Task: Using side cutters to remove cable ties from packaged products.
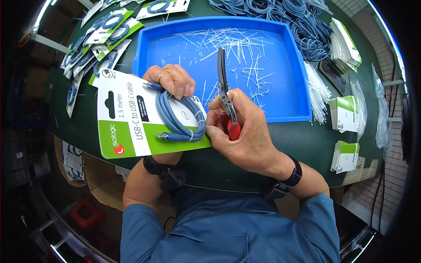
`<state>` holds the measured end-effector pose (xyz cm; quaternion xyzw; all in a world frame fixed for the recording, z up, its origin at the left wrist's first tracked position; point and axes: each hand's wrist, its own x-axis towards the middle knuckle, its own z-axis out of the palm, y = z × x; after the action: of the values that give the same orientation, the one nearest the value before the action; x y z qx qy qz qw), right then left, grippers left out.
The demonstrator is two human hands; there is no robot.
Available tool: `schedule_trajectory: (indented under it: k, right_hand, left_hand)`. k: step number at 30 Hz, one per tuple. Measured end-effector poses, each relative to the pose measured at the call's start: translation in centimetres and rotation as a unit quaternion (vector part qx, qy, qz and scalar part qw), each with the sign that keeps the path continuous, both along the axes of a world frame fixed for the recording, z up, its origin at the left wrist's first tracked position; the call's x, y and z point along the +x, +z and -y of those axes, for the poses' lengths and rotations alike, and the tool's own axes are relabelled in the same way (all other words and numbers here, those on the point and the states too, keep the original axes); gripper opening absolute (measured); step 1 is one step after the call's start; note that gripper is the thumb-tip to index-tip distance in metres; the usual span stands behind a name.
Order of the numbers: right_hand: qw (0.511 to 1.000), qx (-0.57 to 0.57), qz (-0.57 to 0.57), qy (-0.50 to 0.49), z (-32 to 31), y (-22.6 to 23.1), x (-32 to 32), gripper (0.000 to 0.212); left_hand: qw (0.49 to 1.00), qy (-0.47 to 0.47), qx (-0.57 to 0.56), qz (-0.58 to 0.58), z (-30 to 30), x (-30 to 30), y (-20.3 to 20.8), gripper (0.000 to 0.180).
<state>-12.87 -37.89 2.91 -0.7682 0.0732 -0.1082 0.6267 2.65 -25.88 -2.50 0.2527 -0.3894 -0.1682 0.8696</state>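
Observation:
My left hand (pixel 172 81) grips the top right part of a white and green retail card (pixel 120 127), which is tilted over the table. A coiled blue-grey braided cable (pixel 169 115) lies on its front, bound with thin white ties; both metal plugs point left. My right hand (pixel 252 138) is closed round cutting pliers (pixel 226 105) with red grips, their dark metal end pointing up and away from me. Its thumb and fingertips also meet the right edge of the card beside the coil. The back of my left hand's grip is hidden behind the card.
Behind my hands a blue tray (pixel 188 57) holds scattered white tie pieces. Finished-looking carded cables (pixel 109 26) pile up at the left. Loose cable coils (pixel 307 37) lie far right, near a bundle of white ties (pixel 318 90), a phone (pixel 332 75) and card stacks (pixel 346 113).

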Motion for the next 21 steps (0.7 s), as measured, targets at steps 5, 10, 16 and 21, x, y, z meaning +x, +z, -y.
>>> schedule_trajectory:
  k: [5, 10, 16, 21]
  right_hand:
    - [1.0, 0.005, 0.016, -0.009, 0.1, 0.2, 0.1, 0.028]
    - [0.999, -0.019, 0.042, -0.027, 0.2, -0.6, 0.2, 0.027]
    - [0.994, -0.085, 0.051, -0.048, 1.8, -0.5, 0.1, 0.029]
    - [0.973, -0.184, 0.085, -0.115, 4.8, -1.6, 1.0, 0.032]
  left_hand:
    - [1.0, -0.007, 0.013, -0.004, 0.0, 0.1, 0.4, 0.04]
    - [1.0, 0.002, 0.017, -0.002, -0.2, 0.2, 0.5, 0.045]
    - [0.999, -0.021, -0.023, 0.003, -0.4, 1.4, 0.5, 0.06]
    - [0.995, -0.03, -0.037, 0.087, -1.0, 4.1, 0.1, 0.056]
